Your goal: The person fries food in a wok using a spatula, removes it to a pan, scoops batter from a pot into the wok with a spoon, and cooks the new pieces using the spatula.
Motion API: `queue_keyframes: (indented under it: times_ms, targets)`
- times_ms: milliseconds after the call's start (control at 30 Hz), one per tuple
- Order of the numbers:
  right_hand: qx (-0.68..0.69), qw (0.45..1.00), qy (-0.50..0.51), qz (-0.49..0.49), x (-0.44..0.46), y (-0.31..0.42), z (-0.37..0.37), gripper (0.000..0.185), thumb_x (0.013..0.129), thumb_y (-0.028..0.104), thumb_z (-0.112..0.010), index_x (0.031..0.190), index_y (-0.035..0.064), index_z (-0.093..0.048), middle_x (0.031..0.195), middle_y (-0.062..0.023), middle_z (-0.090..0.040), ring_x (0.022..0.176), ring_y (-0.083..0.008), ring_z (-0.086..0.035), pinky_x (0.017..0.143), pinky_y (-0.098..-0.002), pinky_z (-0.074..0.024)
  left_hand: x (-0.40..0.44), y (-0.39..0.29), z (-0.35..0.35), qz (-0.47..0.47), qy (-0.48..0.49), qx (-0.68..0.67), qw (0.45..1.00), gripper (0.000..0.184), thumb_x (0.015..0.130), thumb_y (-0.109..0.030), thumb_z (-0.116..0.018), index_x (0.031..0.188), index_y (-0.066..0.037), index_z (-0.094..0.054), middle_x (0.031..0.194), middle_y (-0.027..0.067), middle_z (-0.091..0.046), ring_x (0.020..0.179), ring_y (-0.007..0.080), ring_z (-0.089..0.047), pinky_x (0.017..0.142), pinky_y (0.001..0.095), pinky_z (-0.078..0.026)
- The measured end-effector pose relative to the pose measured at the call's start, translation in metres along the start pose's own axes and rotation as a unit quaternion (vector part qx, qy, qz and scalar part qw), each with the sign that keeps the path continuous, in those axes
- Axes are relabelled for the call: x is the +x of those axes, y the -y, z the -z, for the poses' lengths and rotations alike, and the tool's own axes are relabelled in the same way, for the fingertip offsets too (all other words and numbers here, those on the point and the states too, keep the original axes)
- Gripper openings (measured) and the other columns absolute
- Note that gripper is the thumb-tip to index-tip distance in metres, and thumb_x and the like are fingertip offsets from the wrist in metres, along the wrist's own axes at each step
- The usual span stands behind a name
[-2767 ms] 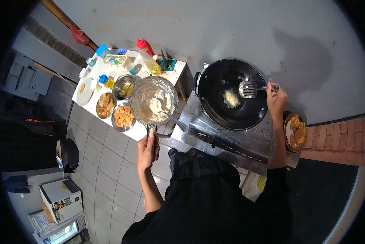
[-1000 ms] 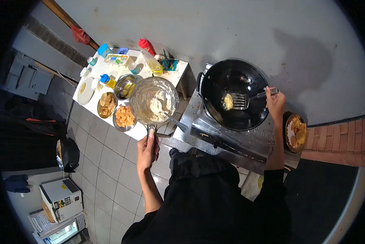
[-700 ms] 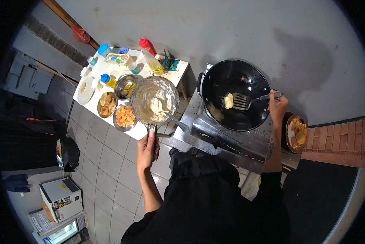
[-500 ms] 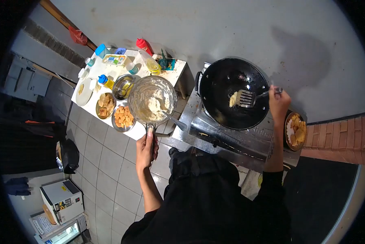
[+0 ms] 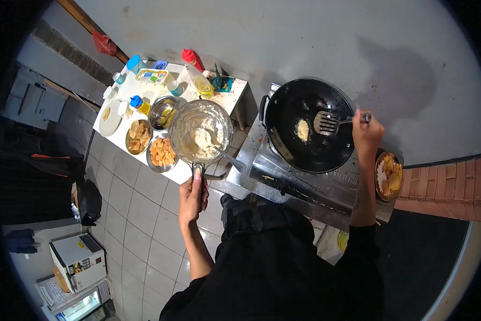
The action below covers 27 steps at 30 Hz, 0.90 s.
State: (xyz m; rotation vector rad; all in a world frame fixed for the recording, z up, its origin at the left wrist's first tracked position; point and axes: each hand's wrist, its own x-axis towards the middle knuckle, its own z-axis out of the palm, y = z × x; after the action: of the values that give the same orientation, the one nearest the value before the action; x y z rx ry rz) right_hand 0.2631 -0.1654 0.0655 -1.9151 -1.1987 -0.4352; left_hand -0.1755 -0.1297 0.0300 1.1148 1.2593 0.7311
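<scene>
My left hand [image 5: 192, 197] is closed round the handle of a saucepan [image 5: 179, 119], held up beside the table. Pale, thick batter [image 5: 202, 137] coats its inside, and a spoon [image 5: 230, 159] rests in it with its handle over the rim. My right hand [image 5: 367, 138] grips a slotted turner [image 5: 326, 123] over the black wok [image 5: 286, 152] on the stove. One small pale-yellow piece of batter [image 5: 303, 130] lies in the wok, left of the turner's blade and apart from it.
A metal stove [image 5: 304, 184] bears the wok. Right of it sits a bowl of fried pieces [image 5: 392, 176]. On the white table [image 5: 104, 140] stand a bowl of orange cubes [image 5: 162, 153], a bowl of browned pieces [image 5: 138, 137], a metal bowl [image 5: 156, 116] and several bottles.
The turner's blade has come away from the batter piece, moving slightly up and right. The piece now lies alone in the wok. My left hand still holds the saucepan in place.
</scene>
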Motion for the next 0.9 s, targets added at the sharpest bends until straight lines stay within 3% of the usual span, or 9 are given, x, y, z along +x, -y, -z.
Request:
queue_keyframes:
  times_ms: [133,333,400,533,600,700,833,900]
  targets:
    - [-0.022,0.998,0.041,0.040,-0.011,-0.009,-0.007,0.020,0.085,0.014,-0.065,0.073,-0.0002,-0.059,0.060,-0.0144,-0.059,0.048,-0.0238,-0.059,0.049,-0.0351,-0.0454,0.001,-0.002,0.000,0.006,-0.015,0.004,1.000,0.046,0.100,-0.043,-0.043,0.076,-0.004,-0.051,0.049,-0.0011,-0.041,0.034,0.0068,-0.035,0.032,0.0219,-0.028]
    - [0.035,0.996,0.039,-0.068,-0.027,0.003,0.002,0.017,0.088,0.013,-0.065,0.077,0.0005,-0.062,0.059,-0.0106,-0.060,0.051,-0.0155,-0.060,0.052,-0.0301,-0.0465,0.002,-0.003,0.000,-0.001,-0.009,-0.010,1.000,0.047,0.100,-0.043,-0.044,0.074,-0.005,-0.051,0.049,-0.0017,-0.041,0.034,0.0067,-0.035,0.032,0.0217,-0.028]
    - [0.021,0.996,-0.039,-0.073,-0.032,-0.003,0.005,0.015,0.088,0.013,-0.066,0.081,-0.0003,-0.064,0.060,-0.0078,-0.062,0.053,-0.0101,-0.058,0.051,-0.0284,-0.0458,0.001,-0.005,-0.001,0.006,-0.016,0.000,1.000,0.047,0.099,-0.044,-0.045,0.074,-0.005,-0.051,0.049,-0.0018,-0.040,0.034,0.0066,-0.034,0.032,0.0217,-0.027]
    - [0.026,0.993,-0.087,-0.076,-0.047,-0.010,0.010,0.013,0.087,0.011,-0.067,0.085,-0.0008,-0.065,0.063,-0.0056,-0.064,0.053,-0.0082,-0.057,0.050,-0.0252,-0.0444,0.006,-0.004,-0.002,0.001,-0.013,0.009,1.000,0.048,0.099,-0.045,-0.045,0.073,-0.005,-0.051,0.048,-0.0020,-0.040,0.034,0.0064,-0.034,0.032,0.0217,-0.027]
    - [0.157,0.967,-0.022,-0.201,-0.054,-0.010,0.023,0.011,0.089,0.008,-0.065,0.091,-0.0020,-0.066,0.062,-0.0040,-0.063,0.055,-0.0079,-0.058,0.050,-0.0220,-0.0449,0.007,-0.005,-0.002,-0.004,-0.003,0.010,1.000,0.049,0.099,-0.046,-0.045,0.073,-0.005,-0.051,0.048,-0.0020,-0.040,0.034,0.0064,-0.034,0.032,0.0218,-0.026]
    - [0.184,0.952,0.001,-0.245,-0.062,-0.011,0.047,0.012,0.090,0.006,-0.063,0.097,-0.0026,-0.067,0.069,-0.0062,-0.063,0.056,-0.0093,-0.059,0.051,-0.0216,-0.0476,0.011,-0.004,-0.003,-0.008,0.010,0.007,1.000,0.049,0.099,-0.047,-0.044,0.074,-0.005,-0.051,0.047,-0.0020,-0.040,0.034,0.0065,-0.034,0.032,0.0218,-0.026]
    - [0.214,0.959,0.025,-0.183,-0.075,-0.020,0.078,0.017,0.089,0.006,-0.063,0.104,-0.0032,-0.066,0.080,-0.0089,-0.065,0.063,-0.0098,-0.061,0.055,-0.0220,-0.0504,0.013,-0.008,-0.007,0.003,0.009,0.018,1.000,0.050,0.099,-0.047,-0.044,0.074,-0.005,-0.050,0.047,-0.0019,-0.040,0.034,0.0066,-0.034,0.031,0.0218,-0.026]
    - [0.201,0.959,0.095,-0.176,-0.081,-0.023,0.094,0.020,0.087,0.004,-0.065,0.106,-0.0036,-0.066,0.088,-0.0109,-0.066,0.074,-0.0125,-0.064,0.062,-0.0246,-0.0525,0.016,-0.006,-0.007,-0.012,0.026,0.008,1.000,0.050,0.099,-0.047,-0.044,0.074,-0.004,-0.050,0.047,-0.0018,-0.040,0.034,0.0067,-0.034,0.031,0.0217,-0.026]
